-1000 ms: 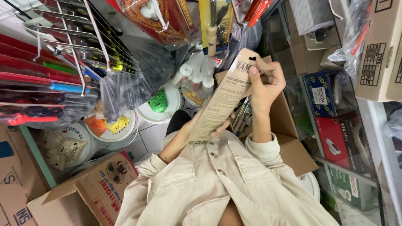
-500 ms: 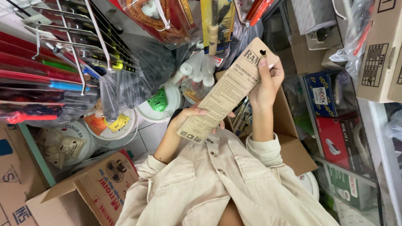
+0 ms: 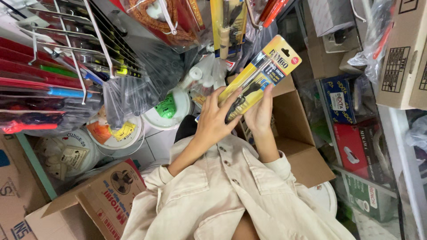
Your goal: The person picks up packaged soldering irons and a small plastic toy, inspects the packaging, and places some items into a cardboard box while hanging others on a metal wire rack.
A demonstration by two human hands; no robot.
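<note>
Crowding every edge of the view, shop stock is seen packed around a strip of pale tiled floor [image 3: 153, 144]. Toward ten o'clock a wire rack [image 3: 66, 40] is hung with red carded goods and clear plastic bags; toward twelve o'clock more hanging packs are seen. At eight o'clock an open cardboard carton [image 3: 102, 200] with a fan drawing is set beside lidded white plastic buckets [image 3: 66, 151], and another white tub with a green patch [image 3: 167, 109] lies near the centre. At three o'clock coloured product boxes [image 3: 351, 129] are stacked on shelving, with brown cartons [image 3: 400, 58] above them. An open brown cardboard box [image 3: 298, 133] is placed just right of centre, behind the hands. A yellow blister pack [image 3: 267, 71] with a long slim tool under clear plastic is held up at about one o'clock from centre, tilted with its hang-hole end toward the upper right. The left hand [image 3: 215, 122] is laid over the pack's lower front, fingers spread and curled onto it. The right hand [image 3: 260, 115] is closed around the lower edge from behind, with fingertips wrapped onto the face. Both cream sleeves [image 3: 209, 186] are seen reaching up from six o'clock.
</note>
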